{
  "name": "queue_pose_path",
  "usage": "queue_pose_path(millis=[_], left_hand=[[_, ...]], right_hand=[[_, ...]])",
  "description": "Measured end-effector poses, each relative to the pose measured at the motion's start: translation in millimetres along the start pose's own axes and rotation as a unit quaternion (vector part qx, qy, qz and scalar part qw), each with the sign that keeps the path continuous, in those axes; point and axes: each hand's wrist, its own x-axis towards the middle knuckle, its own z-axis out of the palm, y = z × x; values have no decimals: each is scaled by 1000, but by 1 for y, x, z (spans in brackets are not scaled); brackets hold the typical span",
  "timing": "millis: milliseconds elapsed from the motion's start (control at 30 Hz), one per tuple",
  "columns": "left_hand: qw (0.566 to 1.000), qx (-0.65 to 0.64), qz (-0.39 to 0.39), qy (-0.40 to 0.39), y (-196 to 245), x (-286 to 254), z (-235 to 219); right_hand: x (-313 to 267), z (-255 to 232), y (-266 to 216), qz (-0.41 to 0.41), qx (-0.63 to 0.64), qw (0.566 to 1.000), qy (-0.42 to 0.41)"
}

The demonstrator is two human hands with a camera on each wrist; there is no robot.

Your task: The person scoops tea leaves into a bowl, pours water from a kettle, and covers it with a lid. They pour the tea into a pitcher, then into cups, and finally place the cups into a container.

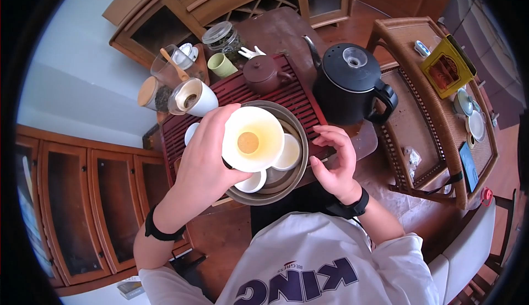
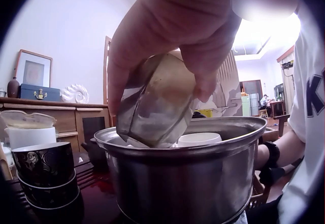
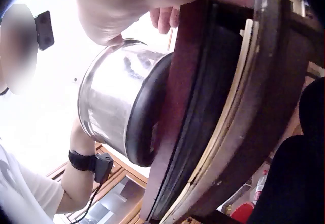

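My left hand (image 1: 205, 152) grips a wide cup (image 1: 255, 123) by its sides, over a steel pot (image 1: 302, 168). The cup is white inside with a tan round bottom; in the left wrist view its faceted outer wall (image 2: 160, 99) shows, tilted and low at the pot's rim. Inside the pot sit small white cups (image 1: 287, 153), partly hidden by the held cup. My right hand (image 1: 336, 164) is beside the pot's right side, fingers loosely bent and thumb apart from them. From the right wrist view, its thumb overlaps the pot's rim (image 3: 94, 71).
The pot stands on a red slatted tea tray (image 1: 297, 85) with a brown clay teapot (image 1: 261, 75). A black kettle (image 1: 347, 71) is at the right. Left of the pot are a white cup with a strainer (image 1: 193, 97) and stacked black cups (image 2: 44, 170). A rattan cart (image 1: 457, 167) stands further right.
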Motion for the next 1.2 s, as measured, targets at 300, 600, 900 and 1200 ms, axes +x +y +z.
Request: queue_pose_path(millis=[300,600,900,1200], left_hand=[[1000,-8,10,-6,3,1,-1],[999,-3,46,-3,4,-1,-1],[998,28,40,25,3,-4,-12],[993,105,14,49,-16,-11,-23]], right_hand=[[72,-7,-52,-99,-30,984,-144],[74,-7,-54,-82,-21,969,-233],[89,1,-57,-114,-1,966,-233],[88,-1,-53,-80,-5,975,-208]])
